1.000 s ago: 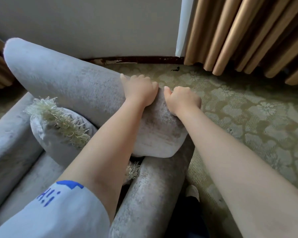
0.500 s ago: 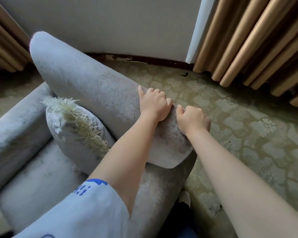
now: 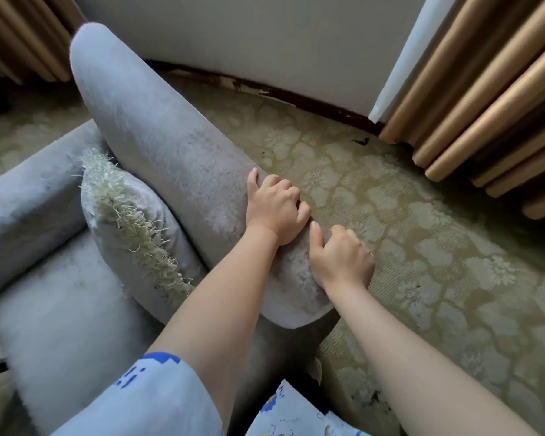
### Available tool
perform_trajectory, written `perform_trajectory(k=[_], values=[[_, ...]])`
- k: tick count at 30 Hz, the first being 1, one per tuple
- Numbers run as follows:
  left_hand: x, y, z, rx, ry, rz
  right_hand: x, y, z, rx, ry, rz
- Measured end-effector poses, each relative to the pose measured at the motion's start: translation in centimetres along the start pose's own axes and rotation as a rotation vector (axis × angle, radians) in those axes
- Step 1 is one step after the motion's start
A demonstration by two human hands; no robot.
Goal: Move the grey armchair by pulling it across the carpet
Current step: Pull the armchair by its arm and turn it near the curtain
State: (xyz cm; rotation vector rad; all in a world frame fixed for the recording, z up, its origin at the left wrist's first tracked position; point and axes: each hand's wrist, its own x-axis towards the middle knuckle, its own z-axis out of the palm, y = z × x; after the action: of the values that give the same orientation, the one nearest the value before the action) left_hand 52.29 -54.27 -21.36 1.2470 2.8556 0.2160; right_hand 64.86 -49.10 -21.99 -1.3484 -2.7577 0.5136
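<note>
Grey armchair: 1, standing on patterned carpet, backrest rim under both hands.
Left hand: fingers curled over the rim, gripping it.
Right hand: just beside the left, gripping the same rim nearer its end.
Fringed cushion: 1, left of the left hand, against the backrest.

The grey armchair has worn, velvety upholstery with pale rubbed patches along the rounded top of its backrest. The backrest runs diagonally from upper left to lower centre, with 1 padded armrest and the seat at lower left. It stands on the patterned green-beige carpet
</note>
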Motion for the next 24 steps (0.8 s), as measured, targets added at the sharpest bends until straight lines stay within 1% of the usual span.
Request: perform_trajectory(k=[3, 6, 9, 11, 17, 20, 24], values=[[0.1, 0.2, -0.3, 0.033, -0.053, -0.002, 0.0, 0.1, 0.0, 0.009, -0.007, 0.000], [0.3, 0.5, -0.7, 0.115, -0.119, 0.059, 0.2, -0.1, 0.1, -0.001, 0.002, 0.021], [0.3, 1.1, -0.7, 0.059, -0.173, 0.183, 0.2, -0.3, 0.2, -0.037, -0.003, 0.028], [0.1, 1.2, -1.0, 0.044, -0.198, 0.205, 0.2, -0.3, 0.0, -0.047, 0.000, 0.024], [-1.2, 1.3, -1.0, 0.117, -0.112, 0.216, -0.5, -0.2, -0.4, -0.022, 0.003, 0.028], [-2.9, 1.2, -0.9, 0.129, -0.065, 0.221, -2.4, -0.1, -0.5, -0.020, 0.051, 0.043], [-5.7, 1.1, -1.5, 0.116, -0.031, 0.271, -5.7, 0.0, -0.7, -0.047, 0.105, 0.078]])
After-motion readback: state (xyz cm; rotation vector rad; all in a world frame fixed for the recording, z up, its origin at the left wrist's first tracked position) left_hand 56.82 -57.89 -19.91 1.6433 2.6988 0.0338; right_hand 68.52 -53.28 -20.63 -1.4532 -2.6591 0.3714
